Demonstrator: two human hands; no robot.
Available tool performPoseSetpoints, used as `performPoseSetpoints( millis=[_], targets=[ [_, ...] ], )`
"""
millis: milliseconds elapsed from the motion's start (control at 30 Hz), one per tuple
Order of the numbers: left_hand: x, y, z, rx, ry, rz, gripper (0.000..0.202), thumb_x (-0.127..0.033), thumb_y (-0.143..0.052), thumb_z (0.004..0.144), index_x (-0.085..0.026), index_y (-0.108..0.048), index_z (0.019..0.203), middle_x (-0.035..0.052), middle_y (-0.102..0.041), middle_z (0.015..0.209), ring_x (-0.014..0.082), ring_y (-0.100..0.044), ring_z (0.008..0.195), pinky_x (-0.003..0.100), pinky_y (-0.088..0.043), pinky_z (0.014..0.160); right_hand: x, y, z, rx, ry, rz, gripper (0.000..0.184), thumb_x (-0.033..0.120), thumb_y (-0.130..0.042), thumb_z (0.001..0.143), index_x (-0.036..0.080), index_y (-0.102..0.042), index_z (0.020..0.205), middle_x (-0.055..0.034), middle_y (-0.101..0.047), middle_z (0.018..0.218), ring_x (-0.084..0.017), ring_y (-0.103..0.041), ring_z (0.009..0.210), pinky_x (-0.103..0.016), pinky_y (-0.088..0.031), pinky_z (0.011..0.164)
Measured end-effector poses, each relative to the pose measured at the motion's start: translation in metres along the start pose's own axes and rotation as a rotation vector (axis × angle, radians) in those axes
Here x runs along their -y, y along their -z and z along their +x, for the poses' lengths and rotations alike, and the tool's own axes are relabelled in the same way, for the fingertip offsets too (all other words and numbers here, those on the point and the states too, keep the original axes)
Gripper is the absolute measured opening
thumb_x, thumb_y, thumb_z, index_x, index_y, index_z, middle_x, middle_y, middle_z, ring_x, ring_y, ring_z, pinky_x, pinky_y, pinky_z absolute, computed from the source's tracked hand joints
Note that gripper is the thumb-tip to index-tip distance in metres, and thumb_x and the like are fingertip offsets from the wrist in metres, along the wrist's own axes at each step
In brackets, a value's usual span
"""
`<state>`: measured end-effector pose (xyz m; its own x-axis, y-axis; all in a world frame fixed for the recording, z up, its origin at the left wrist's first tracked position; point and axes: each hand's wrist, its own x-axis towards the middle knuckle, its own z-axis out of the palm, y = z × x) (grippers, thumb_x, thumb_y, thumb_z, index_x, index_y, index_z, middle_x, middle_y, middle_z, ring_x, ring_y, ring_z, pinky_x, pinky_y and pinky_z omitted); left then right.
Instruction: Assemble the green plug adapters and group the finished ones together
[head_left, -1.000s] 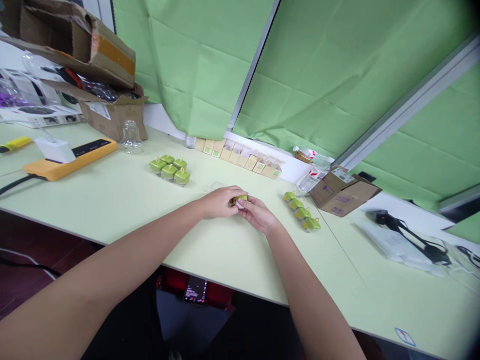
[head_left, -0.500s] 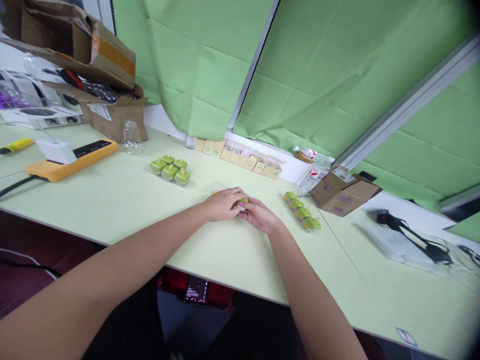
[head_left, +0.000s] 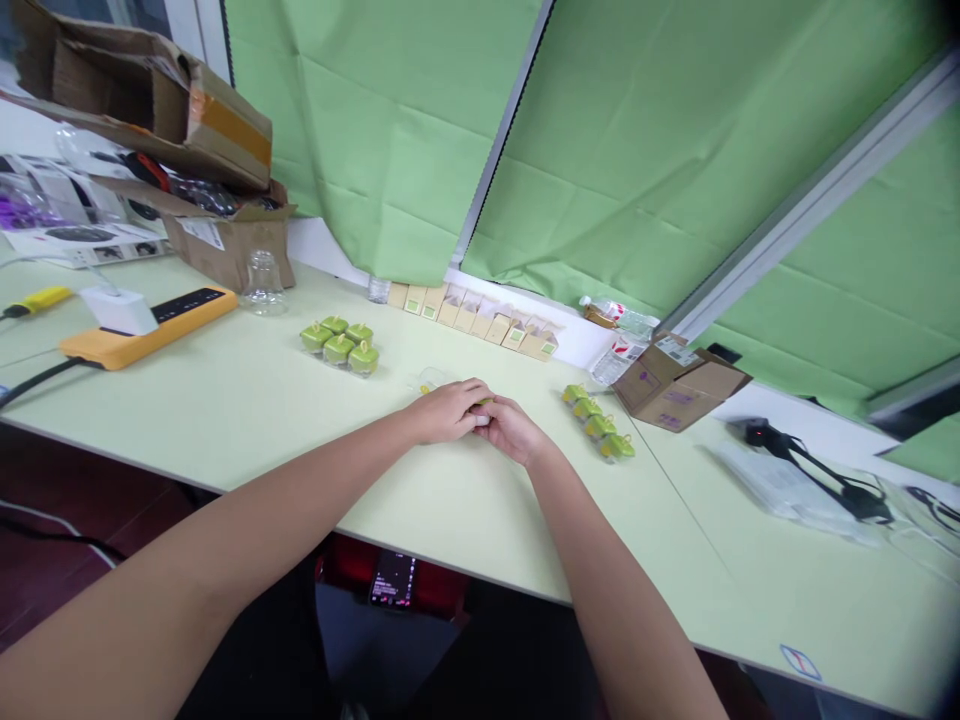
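Observation:
My left hand and my right hand meet at the middle of the pale green table, fingers closed together round a small green piece that barely shows between them. A clear plastic wrapper lies just beyond my left hand. A cluster of several green lidded pieces stands to the left. A row of several similar green pieces lies to the right of my right hand.
A line of small tan boxes runs along the back edge. An orange power strip with a white charger, a glass jar and open cardboard boxes stand at the left. A small cardboard box, black cables and plastic bags lie at the right.
My hands have closed more tightly over the green piece, so less of it shows. The view has shifted slightly; the hands stay in the same spot.

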<state>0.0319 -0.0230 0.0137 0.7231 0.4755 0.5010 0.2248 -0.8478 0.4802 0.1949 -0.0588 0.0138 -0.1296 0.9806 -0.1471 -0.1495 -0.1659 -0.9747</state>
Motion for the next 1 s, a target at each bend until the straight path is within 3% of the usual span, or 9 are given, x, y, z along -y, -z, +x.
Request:
performPoseSetpoints(
  millis=[133,267,367,533,633,767,900,1000],
  targets=[
    [0.000,0.001,-0.003,-0.008,-0.016,0.002,0.040,-0.017,-0.047,0.084,-0.023,-0.057,0.121,0.0073,-0.058,0.122,0.0225,-0.058,0.107,0.035,-0.048,0.092,0.002,-0.006,-0.002,-0.040,0.009,-0.076,0.013,0.016,-0.062,0.063,0.017,-0.061,0.076,0.0015,-0.056,0.066,-0.012,-0.053,0.065,-0.025,-0.045,0.061],
    [-0.001,0.000,-0.008,0.012,0.036,-0.012,0.055,-0.018,-0.047,0.083,-0.029,-0.048,0.137,0.0063,-0.050,0.137,0.0222,-0.060,0.107,0.033,-0.050,0.087,0.002,-0.003,-0.002,-0.010,-0.005,-0.195,0.010,0.019,-0.055,0.062,0.019,-0.057,0.072,0.0034,-0.051,0.059,-0.010,-0.045,0.054,-0.022,-0.033,0.048],
    [0.000,-0.002,-0.008,0.018,0.067,-0.036,0.060,-0.016,-0.047,0.082,-0.031,-0.046,0.140,0.0059,-0.046,0.141,0.0228,-0.060,0.110,0.035,-0.050,0.092,0.002,0.000,-0.002,0.020,-0.011,-0.277,0.007,0.019,-0.052,0.059,0.019,-0.053,0.066,0.0034,-0.046,0.052,-0.010,-0.040,0.048,-0.023,-0.026,0.043],
    [0.007,-0.004,-0.004,-0.064,0.031,-0.096,0.056,-0.008,-0.042,0.078,-0.025,-0.056,0.129,0.0068,-0.056,0.129,0.0210,-0.056,0.116,0.035,-0.045,0.102,0.004,0.003,-0.004,0.074,-0.046,-0.258,0.036,0.018,-0.053,0.056,0.021,-0.056,0.092,0.0051,-0.052,0.058,-0.009,-0.037,0.045,-0.021,-0.018,0.041],
    [0.012,-0.005,-0.002,-0.099,0.025,-0.107,0.049,-0.008,-0.041,0.078,-0.022,-0.060,0.121,0.0071,-0.059,0.123,0.0201,-0.056,0.115,0.034,-0.045,0.102,0.005,0.004,-0.006,0.087,-0.058,-0.296,0.034,0.019,-0.053,0.056,0.021,-0.054,0.090,0.0019,-0.061,0.068,-0.008,-0.037,0.044,-0.021,-0.015,0.040],
    [0.017,-0.009,0.000,-0.132,0.059,-0.102,0.039,-0.010,-0.044,0.078,-0.019,-0.062,0.112,0.0077,-0.062,0.114,0.0203,-0.058,0.108,0.034,-0.047,0.097,0.005,0.005,-0.007,0.118,-0.070,-0.317,0.028,0.021,-0.053,0.059,0.020,-0.053,0.087,0.0014,-0.060,0.070,-0.007,-0.037,0.043,-0.020,-0.016,0.038],
    [0.022,-0.011,0.001,-0.144,0.090,-0.126,0.036,-0.009,-0.045,0.077,-0.020,-0.063,0.106,0.0064,-0.064,0.108,0.0191,-0.060,0.100,0.032,-0.049,0.090,0.004,0.001,-0.008,0.095,-0.032,-0.362,0.023,0.036,-0.059,0.075,0.022,-0.053,0.092,0.0028,-0.056,0.068,-0.006,-0.036,0.043,-0.018,-0.016,0.036],
    [0.025,-0.011,0.002,-0.183,0.103,-0.129,0.030,-0.010,-0.045,0.078,-0.018,-0.062,0.101,0.0061,-0.064,0.103,0.0184,-0.060,0.095,0.031,-0.049,0.086,0.004,-0.004,-0.009,-0.001,0.004,-0.421,0.032,0.052,-0.060,0.081,0.022,-0.053,0.092,0.0034,-0.054,0.066,-0.006,-0.034,0.041,-0.018,-0.018,0.035]
  ],
)
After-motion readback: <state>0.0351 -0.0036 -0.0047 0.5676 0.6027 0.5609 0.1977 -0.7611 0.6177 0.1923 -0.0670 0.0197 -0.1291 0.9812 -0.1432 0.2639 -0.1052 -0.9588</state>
